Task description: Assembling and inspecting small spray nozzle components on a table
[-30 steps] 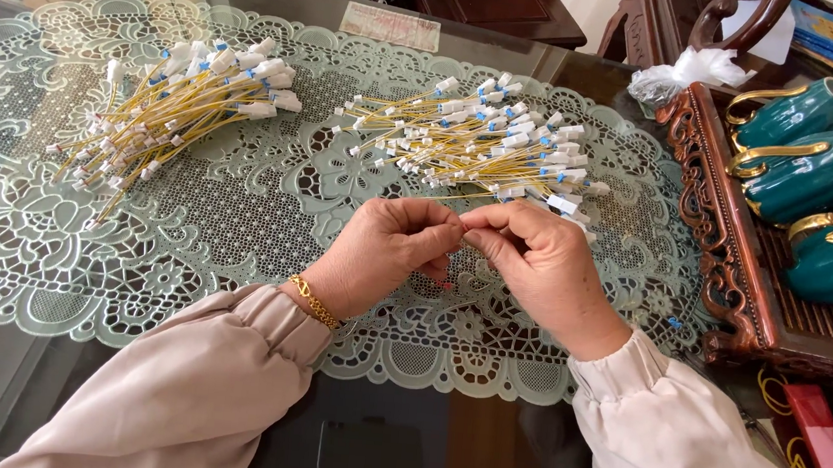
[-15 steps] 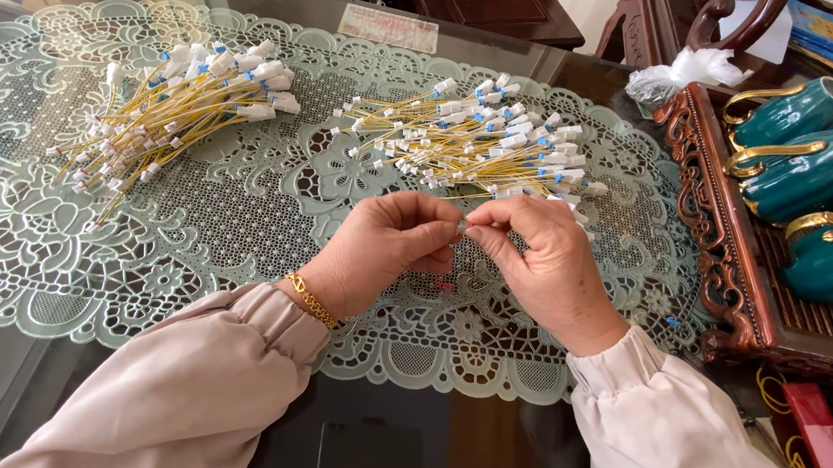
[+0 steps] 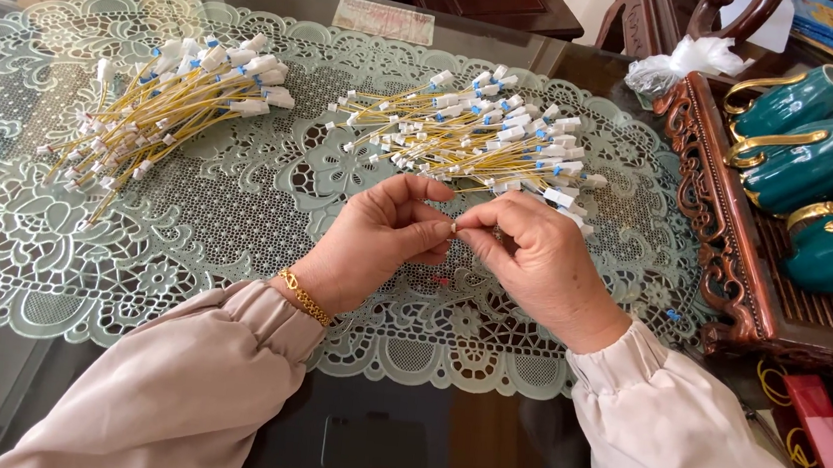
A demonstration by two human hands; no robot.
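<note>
Both hands have shifted only slightly since the earlier frames, staying close together over the middle of the lace mat [image 3: 185, 244]; the pinch between them has tightened. Left hand [image 3: 376, 236]: fingers curled, thumb and forefinger pinched at the point where the hands meet. Right hand [image 3: 535, 259]: likewise pinched, fingertip to fingertip with the left. Between the two pinches sits a small pale piece [image 3: 454, 226] — too small to tell its kind, though it is held just in front of the nearer bundle. A gold bracelet [image 3: 304, 296] circles the left wrist.

Two heaps of short yellow cables with white and blue end plugs lie unchanged on the mat: the left heap [image 3: 162, 101], well apart from the hands, and the right heap [image 3: 475, 134], just beyond the fingers. At the right edge stands a carved wooden tray [image 3: 709, 219] bearing teal cups [image 3: 794, 167] with gold handles — none has moved.
</note>
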